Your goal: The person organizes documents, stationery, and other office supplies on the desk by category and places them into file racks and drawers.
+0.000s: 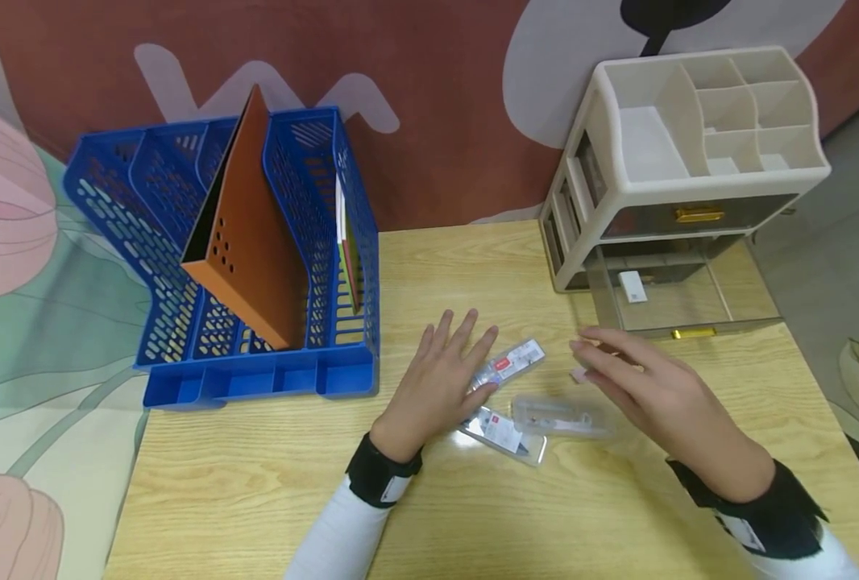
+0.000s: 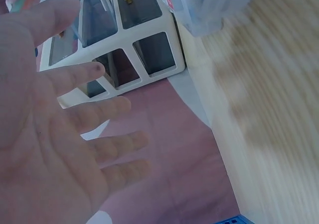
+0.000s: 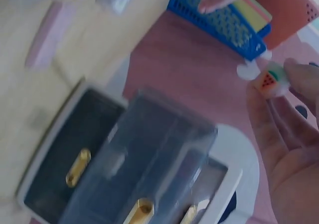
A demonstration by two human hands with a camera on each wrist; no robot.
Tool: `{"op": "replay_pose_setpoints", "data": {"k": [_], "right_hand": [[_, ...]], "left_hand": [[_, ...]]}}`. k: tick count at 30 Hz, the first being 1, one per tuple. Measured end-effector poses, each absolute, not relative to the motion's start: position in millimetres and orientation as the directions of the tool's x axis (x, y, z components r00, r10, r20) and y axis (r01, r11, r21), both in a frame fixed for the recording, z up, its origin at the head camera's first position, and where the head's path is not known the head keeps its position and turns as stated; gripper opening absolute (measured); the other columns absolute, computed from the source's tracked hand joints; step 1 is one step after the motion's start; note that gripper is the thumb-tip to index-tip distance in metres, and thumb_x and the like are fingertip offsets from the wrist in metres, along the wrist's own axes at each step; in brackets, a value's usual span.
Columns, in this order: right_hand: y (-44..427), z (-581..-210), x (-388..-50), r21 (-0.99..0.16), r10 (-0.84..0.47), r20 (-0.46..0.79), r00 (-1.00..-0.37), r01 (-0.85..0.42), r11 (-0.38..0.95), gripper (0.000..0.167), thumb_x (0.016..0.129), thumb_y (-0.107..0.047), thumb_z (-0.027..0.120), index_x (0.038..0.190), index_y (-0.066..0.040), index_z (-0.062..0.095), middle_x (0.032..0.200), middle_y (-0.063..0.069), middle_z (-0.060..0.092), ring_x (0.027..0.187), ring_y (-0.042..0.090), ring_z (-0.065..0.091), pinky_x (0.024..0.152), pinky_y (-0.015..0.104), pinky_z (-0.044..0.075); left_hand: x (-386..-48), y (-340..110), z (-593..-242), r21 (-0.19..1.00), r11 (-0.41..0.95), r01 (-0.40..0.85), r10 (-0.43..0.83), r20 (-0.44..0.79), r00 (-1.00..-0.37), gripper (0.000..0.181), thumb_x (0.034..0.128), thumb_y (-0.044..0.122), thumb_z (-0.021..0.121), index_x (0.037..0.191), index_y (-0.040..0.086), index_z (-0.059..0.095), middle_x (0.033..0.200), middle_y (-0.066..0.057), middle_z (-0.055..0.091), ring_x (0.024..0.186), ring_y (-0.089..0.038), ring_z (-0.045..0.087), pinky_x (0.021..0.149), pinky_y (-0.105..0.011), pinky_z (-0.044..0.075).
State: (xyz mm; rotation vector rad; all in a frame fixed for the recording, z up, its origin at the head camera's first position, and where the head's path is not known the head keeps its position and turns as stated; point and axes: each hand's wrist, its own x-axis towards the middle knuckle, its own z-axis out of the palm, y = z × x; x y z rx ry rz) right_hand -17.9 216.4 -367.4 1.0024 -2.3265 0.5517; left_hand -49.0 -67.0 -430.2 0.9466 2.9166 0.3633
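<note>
A person's right hand (image 1: pixel 657 395) pinches a small watermelon-print piece (image 3: pixel 271 80) in its fingers near a pulled-out drawer (image 1: pixel 737 326); a loose pinch could drop it. The left hand (image 1: pixel 433 391), fingers spread, grips nothing near clear cases (image 1: pixel 522 360) a careless sweep might scatter. The wood-grain counter (image 1: pixel 255 483) meets a red-brown patterned backdrop (image 1: pixel 451 72), with large printed flowers (image 1: pixel 9 532) at left.

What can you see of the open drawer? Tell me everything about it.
The open drawer is a clear, slightly smoky box, plastic by its look, with a gold handle on its front. It sits level, pulled out of the cream cabinet, beneath a shut drawer. A small white block lies inside, toward the left in the head view. The right hand is near its front, apart from it.
</note>
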Motion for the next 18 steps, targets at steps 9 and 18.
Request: {"op": "replay_pose_setpoints", "data": {"k": [9, 18], "right_hand": [[255.1, -345.4, -40.9, -0.203, -0.407, 0.598, -0.691, -0.621, 0.757, 0.052, 0.110, -0.040, 0.046, 0.117, 0.003, 0.074, 0.121, 0.022, 0.070, 0.100, 0.037, 0.069, 0.107, -0.001, 0.028], [286.3, -347.0, -73.6, -0.163, -0.396, 0.405, -0.824, -0.491, 0.856, 0.043, 0.075, 0.012, 0.084, 0.116, 0.005, 0.071, 0.111, 0.023, 0.068, 0.086, 0.035, 0.068, 0.069, 0.051, 0.057]], "left_hand": [[-47.2, -64.7, -432.2, 0.223, 0.757, 0.614, 0.619, 0.053, -0.783, 0.071, 0.1018, 0.056, 0.055, 0.162, 0.022, 0.037, 0.169, -0.015, 0.029, 0.155, -0.047, 0.025, 0.122, -0.062, 0.029], [-50.1, -70.1, -426.2, 0.237, 0.783, 0.575, 0.583, 0.043, -0.811, 0.074, 0.1000, 0.057, 0.058, 0.162, 0.022, 0.036, 0.169, -0.014, 0.030, 0.156, -0.046, 0.023, 0.122, -0.062, 0.029]]}}
